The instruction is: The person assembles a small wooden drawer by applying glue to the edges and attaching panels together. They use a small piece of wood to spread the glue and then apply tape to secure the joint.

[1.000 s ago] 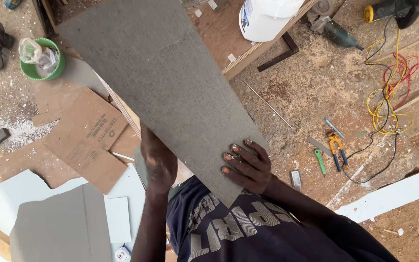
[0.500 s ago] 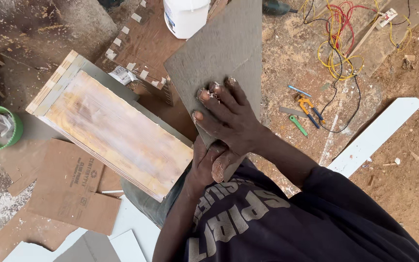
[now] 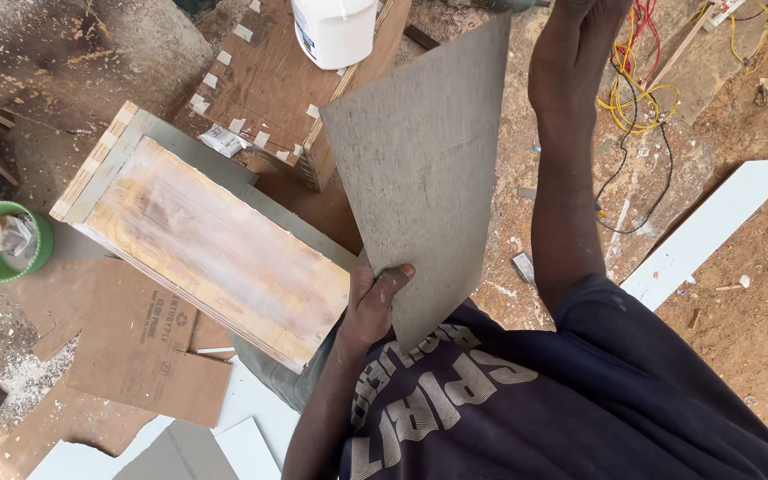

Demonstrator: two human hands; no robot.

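Note:
My left hand (image 3: 373,300) grips the lower edge of a grey laminate sheet (image 3: 420,160), thumb on its face. The sheet stands tilted above the ground, to the right of a long plywood block (image 3: 215,240) whose pale, streaked top face is uncovered. My right arm stretches upward past the sheet's right edge without touching it. My right hand (image 3: 580,36) is at the top border of the view, its fingers cut off by the frame.
A white plastic jug (image 3: 335,31) stands on a brown wooden box (image 3: 264,84) behind the block. A green bowl holding a plastic bag (image 3: 6,242) sits at the left, with cardboard (image 3: 135,347) below it. Yellow and red cables (image 3: 642,89) and a white board strip (image 3: 713,231) lie on the sawdust at right.
My right hand has left the grey sheet and reached up and away. The sheet, pressed by both hands before, is now held by my left hand alone.

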